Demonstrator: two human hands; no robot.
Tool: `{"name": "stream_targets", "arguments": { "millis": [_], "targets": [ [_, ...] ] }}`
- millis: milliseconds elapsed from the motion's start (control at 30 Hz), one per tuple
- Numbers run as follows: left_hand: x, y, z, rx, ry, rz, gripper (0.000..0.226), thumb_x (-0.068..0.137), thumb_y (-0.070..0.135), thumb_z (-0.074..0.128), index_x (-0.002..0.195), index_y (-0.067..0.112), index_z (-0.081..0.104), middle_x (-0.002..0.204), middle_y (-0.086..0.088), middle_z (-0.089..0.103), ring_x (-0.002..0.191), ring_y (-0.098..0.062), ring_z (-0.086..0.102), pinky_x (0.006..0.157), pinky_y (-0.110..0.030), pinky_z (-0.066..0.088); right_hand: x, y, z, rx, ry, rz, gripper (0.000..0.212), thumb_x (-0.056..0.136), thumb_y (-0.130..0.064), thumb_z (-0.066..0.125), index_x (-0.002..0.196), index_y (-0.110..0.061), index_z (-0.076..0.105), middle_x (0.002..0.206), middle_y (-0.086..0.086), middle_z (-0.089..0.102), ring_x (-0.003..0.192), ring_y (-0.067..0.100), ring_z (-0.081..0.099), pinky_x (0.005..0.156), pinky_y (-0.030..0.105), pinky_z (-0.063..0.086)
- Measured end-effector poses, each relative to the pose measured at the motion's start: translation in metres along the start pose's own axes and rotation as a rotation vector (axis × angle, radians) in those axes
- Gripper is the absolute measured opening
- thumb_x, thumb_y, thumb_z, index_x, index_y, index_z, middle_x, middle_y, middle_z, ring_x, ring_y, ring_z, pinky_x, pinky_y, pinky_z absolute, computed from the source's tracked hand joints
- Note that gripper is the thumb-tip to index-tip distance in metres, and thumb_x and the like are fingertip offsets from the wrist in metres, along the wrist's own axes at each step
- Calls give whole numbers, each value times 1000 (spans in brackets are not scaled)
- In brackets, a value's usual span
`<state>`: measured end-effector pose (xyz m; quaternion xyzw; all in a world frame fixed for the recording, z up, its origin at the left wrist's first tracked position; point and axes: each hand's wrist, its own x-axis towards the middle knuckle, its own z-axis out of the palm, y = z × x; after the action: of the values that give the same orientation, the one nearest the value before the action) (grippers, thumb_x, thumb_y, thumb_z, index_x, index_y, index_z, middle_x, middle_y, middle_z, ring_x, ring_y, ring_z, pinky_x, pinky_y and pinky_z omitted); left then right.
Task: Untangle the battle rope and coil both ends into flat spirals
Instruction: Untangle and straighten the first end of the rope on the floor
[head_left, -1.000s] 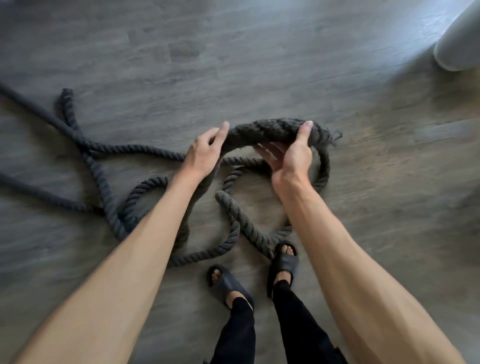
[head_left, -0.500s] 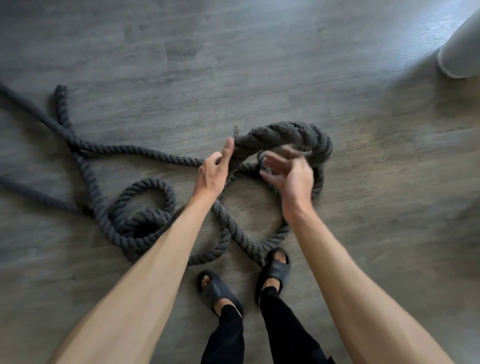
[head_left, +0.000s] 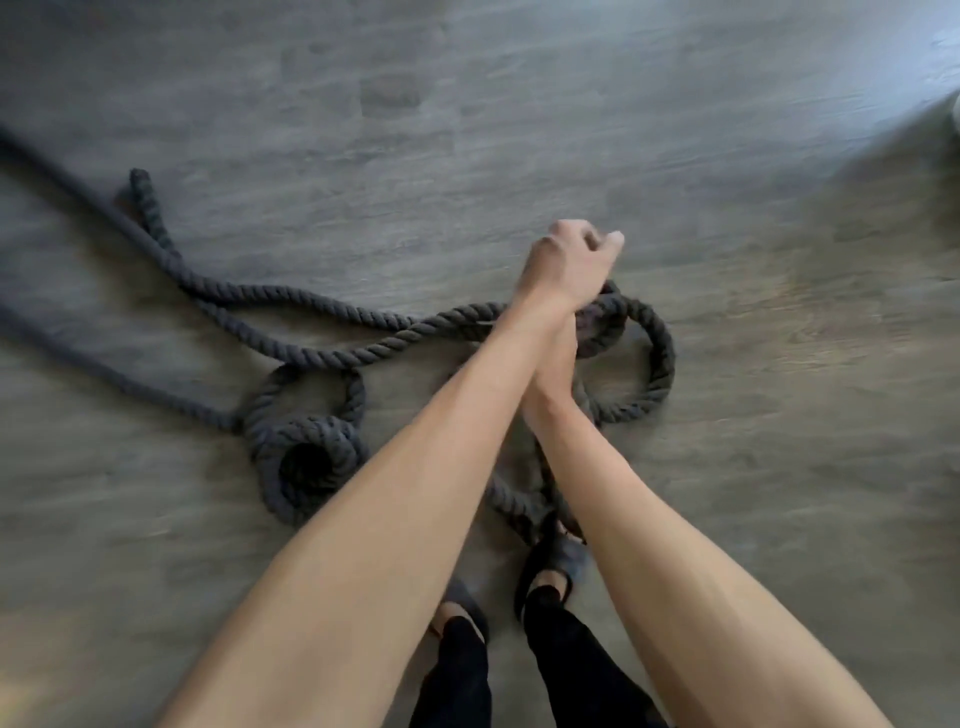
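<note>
Left hand (head_left: 566, 262) was curled into a loose fist with its back to camera and the palm side hidden, so I couldn't tell if it pinched rope or held nothing. The left forearm crossed over the right. The right hand (head_left: 558, 353) sat under it, mostly covered, grip unreadable too. The battle rope (head_left: 395, 340) lay on the floor (head_left: 519, 104) just below the left fist: a thick bunched section at the wrists, and an open loop (head_left: 662, 358) bulging to the right of both hands. From the bunch two strands ran out leftward, long axis roughly left-right, crossing once. They led to a small tight coil (head_left: 306, 457) well left of the arms, stacked rather than flat. One rope end (head_left: 139, 179) lay far left; other strands exited at the left edge. More rope ran back under the arms toward the right sandal (head_left: 553, 566). Judgement: early stage, no flat spiral yet. The slack lay left of the grip, so the next pull probably goes left. The right hand was nearer the bunch; the left needs uncrossing first.
</note>
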<state>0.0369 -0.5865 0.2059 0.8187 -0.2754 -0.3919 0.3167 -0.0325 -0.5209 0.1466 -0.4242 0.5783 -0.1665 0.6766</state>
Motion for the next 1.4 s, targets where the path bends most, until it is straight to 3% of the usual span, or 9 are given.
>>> {"name": "stream_targets", "arguments": {
  "millis": [200,333,500,700,800,867,1067,1267,1400],
  "targets": [
    [-21,-210,-24,-26,138,-521,26,93,24,56,88,3,70,94,-22,73,94,-36,70,84,-42,57,47,64,-25,-517,-3,75,20,92,-16,61,111,-9,65,107,12,73,104,27,68,97,46,51],
    [-70,-328,-12,63,34,-750,24,91,30,59,94,10,70,105,-18,72,101,-33,68,88,-40,54,42,149,-17,-754,-179,119,22,93,-22,63,112,-11,66,112,5,71,108,24,65,91,30,48],
    [-114,-450,2,49,126,-923,35,90,31,63,117,8,64,126,-14,64,119,-30,58,97,-32,45,14,276,17,-971,-426,113,27,96,-33,62,116,-15,61,107,4,70,106,25,65,82,28,44],
    [-137,-597,13,-186,414,-1184,86,88,30,71,147,-1,17,154,-23,23,141,-33,31,110,-35,30,-9,404,93,-1191,-560,-239,22,95,-27,58,109,-10,63,100,11,68,104,32,56,85,42,50],
    [-143,-662,25,-338,432,-1318,105,91,51,61,151,-8,-1,161,-23,3,149,-35,10,120,-40,10,-16,461,129,-1270,-642,-509,17,94,-16,56,102,-6,66,95,13,65,95,33,53,85,47,47],
    [-141,-699,34,-438,479,-1324,108,90,60,56,151,-9,-1,161,-24,1,149,-37,6,119,-43,5,-18,498,149,-1320,-712,-562,23,93,-15,55,112,-7,65,101,12,63,100,32,52,88,45,46],
    [-126,-770,36,-695,885,-1219,114,66,58,82,151,9,23,152,-13,37,137,-31,40,110,-41,33,-3,587,175,-1828,-725,-459,58,92,-15,53,146,-5,34,138,16,42,128,34,42,103,39,39],
    [-108,-794,13,-672,664,-1194,122,72,75,64,155,4,10,161,-17,17,147,-35,22,118,-47,20,-14,606,180,-1769,-705,-296,44,97,-25,58,134,-10,40,131,15,53,127,36,49,99,46,42],
    [-119,-798,-20,-487,624,-1155,108,77,49,77,152,-2,17,156,-19,31,141,-34,35,114,-43,28,-51,590,176,-1694,-661,-343,45,92,-44,63,121,-13,47,124,10,56,119,34,53,94,46,45]
  ]
}}
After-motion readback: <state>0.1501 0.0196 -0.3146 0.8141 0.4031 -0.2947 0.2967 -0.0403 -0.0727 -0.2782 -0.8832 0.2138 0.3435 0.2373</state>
